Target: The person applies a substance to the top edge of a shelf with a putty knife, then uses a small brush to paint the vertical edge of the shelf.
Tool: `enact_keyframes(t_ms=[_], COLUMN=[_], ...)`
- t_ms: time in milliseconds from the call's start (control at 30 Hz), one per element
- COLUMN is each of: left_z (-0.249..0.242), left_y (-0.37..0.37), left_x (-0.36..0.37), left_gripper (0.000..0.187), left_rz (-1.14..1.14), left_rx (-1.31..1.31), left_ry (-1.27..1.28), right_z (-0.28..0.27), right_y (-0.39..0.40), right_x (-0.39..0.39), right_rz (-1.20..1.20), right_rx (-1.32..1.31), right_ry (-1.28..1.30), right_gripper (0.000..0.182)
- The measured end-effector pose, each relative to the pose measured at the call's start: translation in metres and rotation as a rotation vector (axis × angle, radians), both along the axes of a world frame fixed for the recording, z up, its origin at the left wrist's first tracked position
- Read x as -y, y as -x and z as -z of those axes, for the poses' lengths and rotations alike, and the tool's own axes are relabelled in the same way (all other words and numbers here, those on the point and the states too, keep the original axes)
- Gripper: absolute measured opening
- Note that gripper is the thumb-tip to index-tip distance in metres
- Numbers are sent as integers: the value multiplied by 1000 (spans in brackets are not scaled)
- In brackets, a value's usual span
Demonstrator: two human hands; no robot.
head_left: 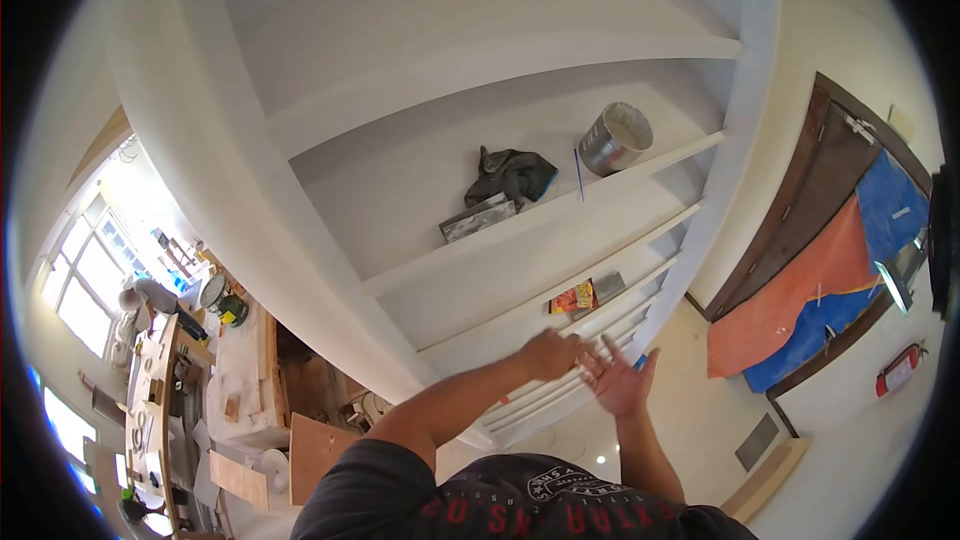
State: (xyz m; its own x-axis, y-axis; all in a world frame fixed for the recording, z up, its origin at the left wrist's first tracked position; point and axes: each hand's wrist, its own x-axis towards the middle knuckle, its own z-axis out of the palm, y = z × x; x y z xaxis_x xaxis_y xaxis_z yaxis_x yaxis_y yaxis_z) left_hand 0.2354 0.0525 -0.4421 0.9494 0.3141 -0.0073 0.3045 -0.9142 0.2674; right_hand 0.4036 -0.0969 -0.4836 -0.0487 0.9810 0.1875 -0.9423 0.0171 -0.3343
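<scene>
My left hand [550, 354] is closed in front of the lower shelves, its fingertips against or close to the fingers of my right hand; whether anything is between them I cannot make out. My right hand [622, 387] is open, palm turned up and fingers apart. Just above them, a red and yellow snack packet [573, 298] lies on a shelf beside a grey flat piece [608, 287]. On a higher shelf are a flat metal blade [479, 220], a crumpled black cloth or glove [512, 174], a thin blue stick [579, 174] and a metal can [615, 140].
White built-in shelves [540, 240] fill the middle. To the right stand a dark door [800, 190] with orange and blue sheeting [780, 310] and a fire extinguisher [899, 370]. At left are a workbench [240, 380], a bucket [222, 300] and a bending person [155, 300].
</scene>
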Motion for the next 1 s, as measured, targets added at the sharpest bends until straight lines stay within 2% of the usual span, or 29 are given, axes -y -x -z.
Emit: enact_keyframes(t_ms=[33, 67, 133, 167, 233, 300, 400, 500, 533, 633, 700, 733, 767, 900, 1000], left_z=[-49, -98, -170, -194, -225, -237, -241, -239, -237, -225, -225, -222, -217, -252, -279], left_y=[-10, -20, -22, -21, -23, -31, -37, -48, -51, -58, -58, -54, -52, -25, 9], left_x=[-1, -1, -13, -23, -44, -65, -76, -87, -93, -106, -105, -108, -109, -76, -45], left_gripper=[48, 47, 51, 54, 61, 62, 54, 47, 45, 28, 28, 28, 27, 24, 17], left_rz=[-76, -154, -258, -320, -430, -456, -466, -480, -490, -468, -450, -408, -373, -309, -280], left_rx=[-7, -21, 302, 468, 620, 519, 417, 311, 272, 191, 264, 333, 550, 959, 1041], left_ry=[-99, -192, -413, -506, -615, -627, -578, -553, -559, -588, -563, -644, -704, -582, -620], right_z=[-14, -16, -47, -78, -125, -173, -225, -240, -236, -255, -254, -248, -246, -267, -277], right_y=[-18, -39, -65, -72, -89, -94, -84, -81, -81, -79, -82, -93, -96, -74, -67], right_x=[-11, -33, -81, -105, -155, -193, -222, -249, -264, -272, -285, -295, -306, -275, -269], right_rz=[39, 207, 553, 732, 958, 1082, 1148, 1353, 1533, 1365, 1343, 1385, 1434, 1364, 1319], right_rx=[143, 357, 736, 897, 1163, 1271, 1369, 1487, 1433, 1392, 1233, 1234, 1227, 1181, 1145], right_ry=[-15, 86, 196, 207, 100, 118, 163, 233, 181, 154, 112, -3, -116, 91, 82], right_gripper=[105, 99, 91, 92, 105, 120, 131, 124, 115, 118, 109, 100, 90, 93, 91])
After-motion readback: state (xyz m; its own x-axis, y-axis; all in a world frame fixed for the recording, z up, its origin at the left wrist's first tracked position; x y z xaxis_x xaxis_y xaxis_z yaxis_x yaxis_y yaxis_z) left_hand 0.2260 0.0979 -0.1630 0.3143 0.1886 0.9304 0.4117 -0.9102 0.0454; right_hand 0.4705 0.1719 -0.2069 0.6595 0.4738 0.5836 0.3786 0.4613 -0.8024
